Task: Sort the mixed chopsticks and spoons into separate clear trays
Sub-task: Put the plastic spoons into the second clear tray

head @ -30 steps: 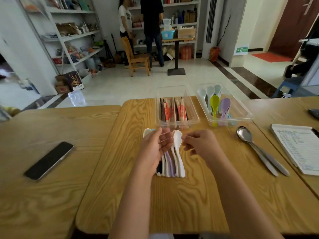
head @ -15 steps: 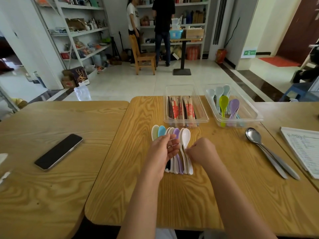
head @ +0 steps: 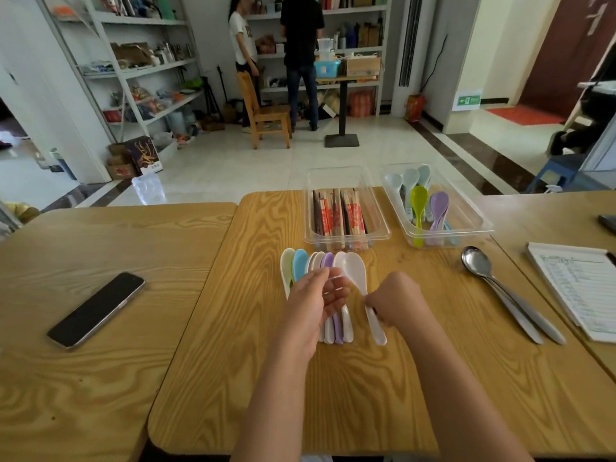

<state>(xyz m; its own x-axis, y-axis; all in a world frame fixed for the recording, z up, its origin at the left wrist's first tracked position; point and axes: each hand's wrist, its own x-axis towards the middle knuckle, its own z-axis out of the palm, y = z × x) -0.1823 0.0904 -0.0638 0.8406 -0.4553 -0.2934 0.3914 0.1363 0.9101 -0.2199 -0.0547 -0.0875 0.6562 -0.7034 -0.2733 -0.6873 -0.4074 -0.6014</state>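
spoon sorting, hands at the spoon row

surroundings: phone [head: 96, 310] on the left surface, well apart. two metal spoons [head: 506, 295] and a notepad [head: 580, 288] to the right. chopstick tray [head: 345, 211] and spoon tray [head: 433, 208] sit side by side at the far edge of the middle surface [head: 233, 328]; bare wood lies between trays and hands.

row of plastic spoons [head: 320, 261] lies near centre. left hand [head: 316, 301] hovers over it, fingers loosely spread, holding nothing. right hand [head: 396, 301] fingers pinched closed on the handle of a white spoon [head: 356, 271], rightmost, angled away from the row.
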